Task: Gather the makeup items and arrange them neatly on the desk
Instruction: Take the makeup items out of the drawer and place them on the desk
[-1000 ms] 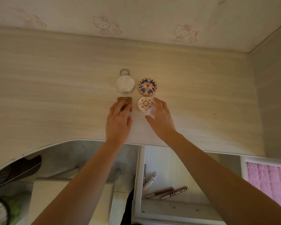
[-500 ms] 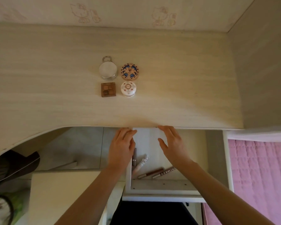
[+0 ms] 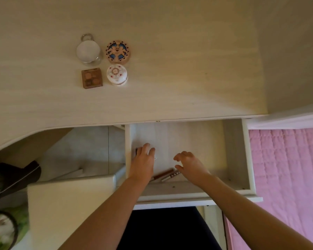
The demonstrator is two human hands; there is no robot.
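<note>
Two tubes (image 3: 163, 174) in drawer (image 3: 233, 150) | left hand (image 3: 143, 163), right hand (image 3: 190, 165) over them (lettering mostly hidden)

My bedroom, at the dressing desk.
A pale wooden desk (image 3: 170, 87) holds my little makeup pots (image 3: 117, 74) and a shadow palette (image 3: 91, 78), its drawer (image 3: 233, 150) stands open with lip pencils (image 3: 163, 174) inside, and a pink quilted bedspread (image 3: 287, 168) lies just beside it on my right.

The bench (image 3: 170, 87) is pale matt wood grain. The drawer (image 3: 235, 150) looks smooth and painted white. The pink bedcover (image 3: 287, 159) is quilted cloth.
</note>
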